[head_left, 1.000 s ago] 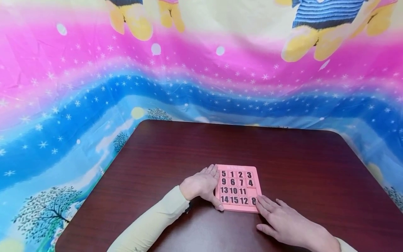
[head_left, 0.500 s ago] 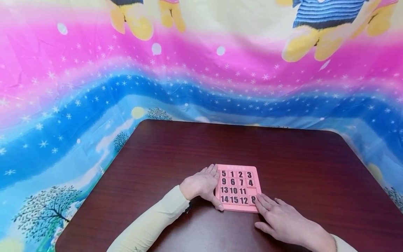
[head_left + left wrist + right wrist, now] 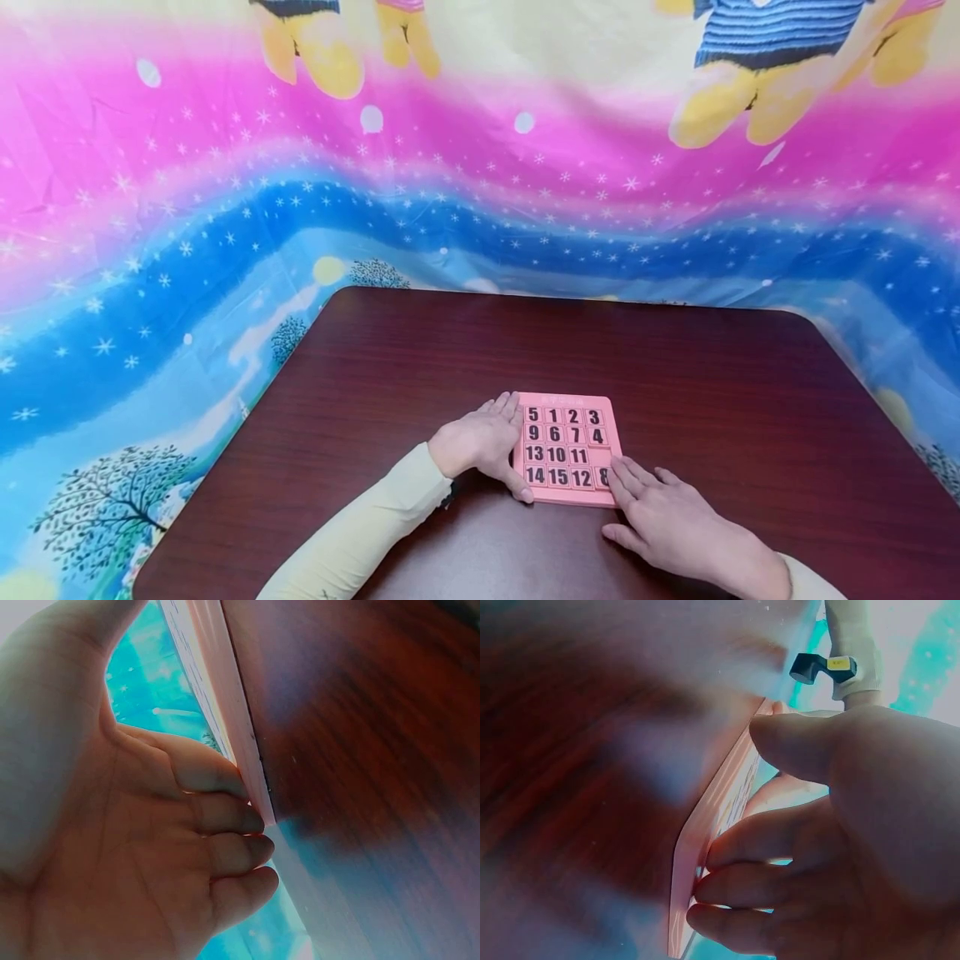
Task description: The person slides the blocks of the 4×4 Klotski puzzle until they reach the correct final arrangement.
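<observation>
A pink sliding number puzzle [image 3: 570, 498] lies flat on the table. Its third row has a gap at the right end, between tile 4 [image 3: 597, 436] above and tile 8 [image 3: 603, 477] below. Along the puzzle's left side rests my left hand [image 3: 483, 440], fingers extended against the edge and thumb by the near left corner. The left wrist view shows its fingertips touching the puzzle's pink side [image 3: 244, 750]. My right hand [image 3: 667, 521] reaches in from the right with fairly straight fingers. Its fingertips lie over the right rim beside tile 8, partly covering that tile.
The dark brown wooden table [image 3: 450, 358] has rounded far corners. Behind it hangs a colourful cloth [image 3: 480, 167] with snowflakes and cartoon figures. A small black device [image 3: 821, 667] shows at the other wrist in the right wrist view.
My right hand has shifted slightly left and away from me along the puzzle's right edge. The left hand and the puzzle's tile order look the same.
</observation>
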Demonstrator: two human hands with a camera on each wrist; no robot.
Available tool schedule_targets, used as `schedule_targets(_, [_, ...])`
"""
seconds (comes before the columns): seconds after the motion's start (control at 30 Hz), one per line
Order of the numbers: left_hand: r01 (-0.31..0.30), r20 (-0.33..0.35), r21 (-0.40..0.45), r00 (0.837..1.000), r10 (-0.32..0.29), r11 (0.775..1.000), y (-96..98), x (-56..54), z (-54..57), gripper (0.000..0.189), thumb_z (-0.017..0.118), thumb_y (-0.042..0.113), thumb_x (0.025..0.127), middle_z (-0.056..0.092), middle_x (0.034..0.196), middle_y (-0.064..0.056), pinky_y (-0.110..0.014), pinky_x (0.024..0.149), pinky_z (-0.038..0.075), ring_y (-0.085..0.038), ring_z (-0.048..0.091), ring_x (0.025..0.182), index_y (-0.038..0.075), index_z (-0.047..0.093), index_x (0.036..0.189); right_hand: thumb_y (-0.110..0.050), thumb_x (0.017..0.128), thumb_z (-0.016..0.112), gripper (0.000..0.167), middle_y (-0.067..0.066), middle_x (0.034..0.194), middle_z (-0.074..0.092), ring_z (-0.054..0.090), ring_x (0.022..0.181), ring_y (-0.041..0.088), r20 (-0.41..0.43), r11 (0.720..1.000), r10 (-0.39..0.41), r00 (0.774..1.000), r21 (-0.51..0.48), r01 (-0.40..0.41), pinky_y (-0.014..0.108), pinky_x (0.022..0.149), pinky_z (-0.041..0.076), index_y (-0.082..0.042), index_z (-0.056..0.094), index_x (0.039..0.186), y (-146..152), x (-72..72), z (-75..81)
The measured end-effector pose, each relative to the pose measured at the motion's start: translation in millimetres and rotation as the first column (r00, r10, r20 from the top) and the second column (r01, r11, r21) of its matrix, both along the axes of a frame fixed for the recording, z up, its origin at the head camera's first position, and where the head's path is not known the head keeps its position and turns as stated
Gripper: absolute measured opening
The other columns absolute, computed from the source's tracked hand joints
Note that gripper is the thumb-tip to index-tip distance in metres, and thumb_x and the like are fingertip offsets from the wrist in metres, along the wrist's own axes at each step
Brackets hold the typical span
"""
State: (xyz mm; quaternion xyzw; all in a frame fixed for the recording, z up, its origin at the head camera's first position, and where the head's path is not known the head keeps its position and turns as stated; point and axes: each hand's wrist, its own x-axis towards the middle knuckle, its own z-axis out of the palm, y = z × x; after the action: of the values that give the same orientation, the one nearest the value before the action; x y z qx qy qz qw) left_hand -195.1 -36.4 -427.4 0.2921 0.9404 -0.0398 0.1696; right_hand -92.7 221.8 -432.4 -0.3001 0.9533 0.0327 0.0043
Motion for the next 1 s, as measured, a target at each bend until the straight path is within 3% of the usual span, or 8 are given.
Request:
schedule_targets(0.3, [-0.014, 0.011, 0.017, 1.000, 0.014, 1.000, 0.1, -0.1, -0.5, 0.134, 0.072, 0.080, 0.062, 0.011, 0.165, -0.018, -0.037, 0.126, 0.017, -0.028, 0.012, 0.154, 0.001, 0.018, 0.156, -0.060, 0.088, 0.060, 0.077, 0.021, 0.142, 0.054, 0.052, 0.132, 0.033, -0.016, 1.000, 0.014, 1.000, 0.002, -0.014, 0.057, 0.096, 0.050, 0.002, 0.058, 0.134, -0.2, -8.3, 0.7])
schedule_targets(0.57, [-0.013, 0.014, 0.019, 1.000, 0.013, 1.000, 0.2, 0.0, -1.1, 0.134, 0.072, 0.079, 0.062, 0.011, 0.165, -0.019, -0.038, 0.126, 0.017, -0.029, 0.012, 0.154, 0.000, 0.018, 0.156, -0.060, 0.088, 0.060, 0.080, 0.022, 0.146, 0.050, 0.048, 0.136, 0.035, 0.032, 0.999, -0.031, 0.999, -0.012, 0.031, 0.059, 0.097, 0.048, 0.003, 0.053, 0.137, 0.5, -23.2, 0.2])
schedule_targets(0.73, [-0.011, 0.011, 0.017, 1.000, 0.011, 1.000, 0.2, -0.9, -1.2, 0.134, 0.072, 0.079, 0.062, 0.011, 0.165, -0.019, -0.038, 0.126, 0.018, -0.029, 0.012, 0.154, 0.000, 0.018, 0.156, -0.058, 0.089, 0.059, 0.078, 0.022, 0.149, 0.046, 0.044, 0.139, 0.035, 0.075, 0.999, -0.044, 0.996, -0.023, 0.046, 0.061, 0.102, 0.044, 0.002, 0.052, 0.139, -1.7, -23.3, 2.5])
schedule_targets(0.87, [-0.015, 0.013, 0.019, 1.000, 0.014, 1.000, 0.3, -1.2, -0.8, 0.134, 0.072, 0.079, 0.062, 0.011, 0.165, -0.019, -0.038, 0.126, 0.018, -0.029, 0.012, 0.154, 0.000, 0.017, 0.156, -0.057, 0.091, 0.058, 0.075, 0.022, 0.148, 0.047, 0.046, 0.138, 0.035, 0.051, 0.999, 0.021, 0.998, -0.044, -0.018, 0.060, 0.104, 0.043, 0.001, 0.053, 0.139, -6.2, -12.4, 4.2])
schedule_targets(1.0, [-0.017, 0.017, 0.016, 1.000, 0.017, 1.000, 0.3, -1.8, -1.5, 0.134, 0.072, 0.079, 0.062, 0.011, 0.165, -0.019, -0.038, 0.126, 0.017, -0.029, 0.011, 0.154, 0.000, 0.018, 0.156, -0.058, 0.093, 0.053, 0.073, 0.021, 0.147, 0.049, 0.049, 0.135, 0.034, -0.002, 0.990, 0.135, 0.991, -0.032, -0.135, 0.058, 0.103, 0.045, 0.000, 0.053, 0.139, -12.4, 2.1, 3.6])
